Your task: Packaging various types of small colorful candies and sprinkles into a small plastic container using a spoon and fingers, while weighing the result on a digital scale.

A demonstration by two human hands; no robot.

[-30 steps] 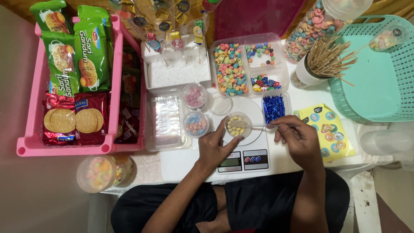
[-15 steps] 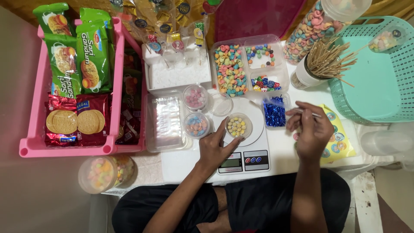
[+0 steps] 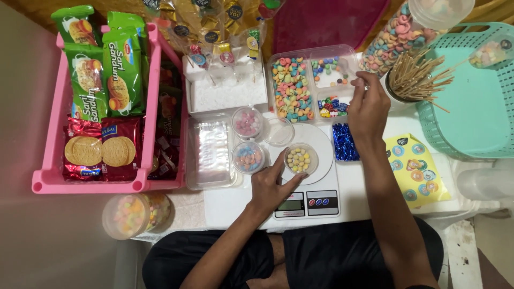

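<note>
Small clear plastic cup (image 3: 301, 159) of pale yellow and white candy pieces, round, shallow, uncovered, sitting on the round plate of a white digital kitchen scale (image 3: 313, 184) at the near middle of the white surface (image 3: 369, 187). Left hand (image 3: 274, 184) spread open beside it, thumb and forefinger touching the cup's near and left wall, palm lying on the scale's front left corner. Right hand (image 3: 368, 107) raised over the clear compartmented plastic tray (image 3: 313, 85) of pastel candies, fingers pinched together at the tray's right edge; whether anything sits between the fingertips, cannot tell.

Just left of the scale, two lidded small round tubs of pink and blue sweets (image 3: 248, 140), an empty clear cup (image 3: 279, 131) touching the scale plate, and a flat clear plastic box (image 3: 210, 152). Right of the plate, a bundle of shiny blue twist ties (image 3: 345, 142), then a yellow sticker sheet (image 3: 417, 168). Behind the right hand, a white cup of wooden skewers (image 3: 415, 80) fanning outward, close to the wrist.

Far left, a pink plastic crate of biscuit packets (image 3: 104, 101); far right, a teal plastic basket (image 3: 476, 91). Bare surface only in front of and to the right of the scale, up to the near edge.
</note>
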